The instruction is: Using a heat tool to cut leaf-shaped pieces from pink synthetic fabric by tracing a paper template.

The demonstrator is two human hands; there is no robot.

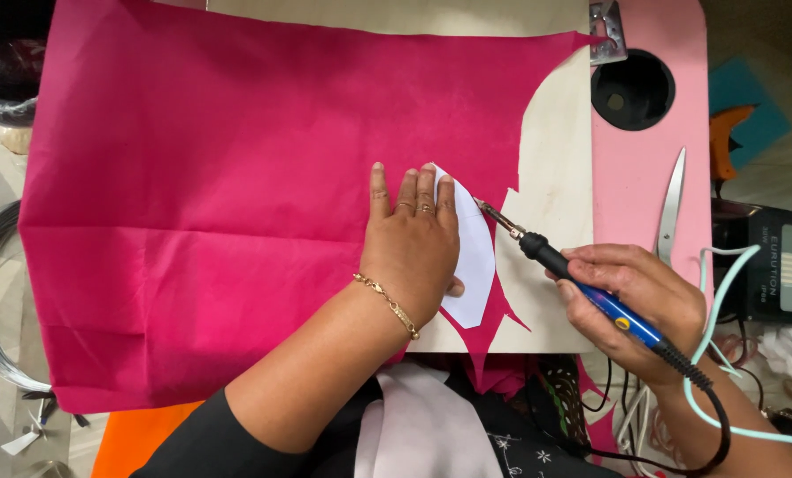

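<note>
left hand (411,252) flat on white template (472,257); right hand (630,301) gripping soldering iron (582,283); pink fabric (236,195)

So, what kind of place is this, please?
Probably a home craft or sewing table. The left hand presses a white paper pattern on pink cloth, the right hand holds a hot cutting pen, and scissors lie nearby.

White paper template (472,257) lies flat on magenta fabric (236,177) w/ blue-handled soldering iron (582,288) angled, tip at template's upper-right edge.
</note>
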